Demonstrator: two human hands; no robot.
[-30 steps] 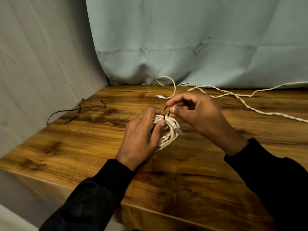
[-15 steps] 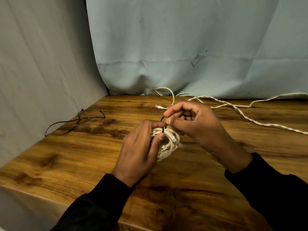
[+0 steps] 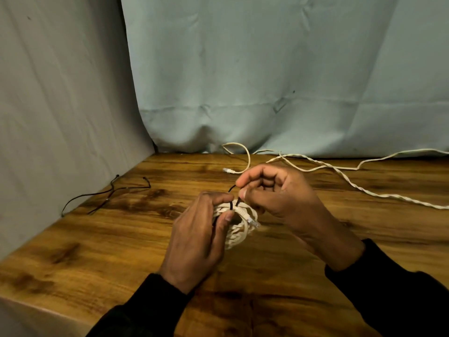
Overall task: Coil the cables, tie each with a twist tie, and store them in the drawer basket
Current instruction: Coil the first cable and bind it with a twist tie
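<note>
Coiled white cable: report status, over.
Left hand grips coiled white cable. Right hand pinches black twist tie round it. Loose white cable behind, clear.

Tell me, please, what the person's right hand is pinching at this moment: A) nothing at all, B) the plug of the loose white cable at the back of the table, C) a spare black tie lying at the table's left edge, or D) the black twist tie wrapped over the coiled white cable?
D: the right hand pinches the black twist tie looped over the coiled white cable, which the left hand grips.
</note>
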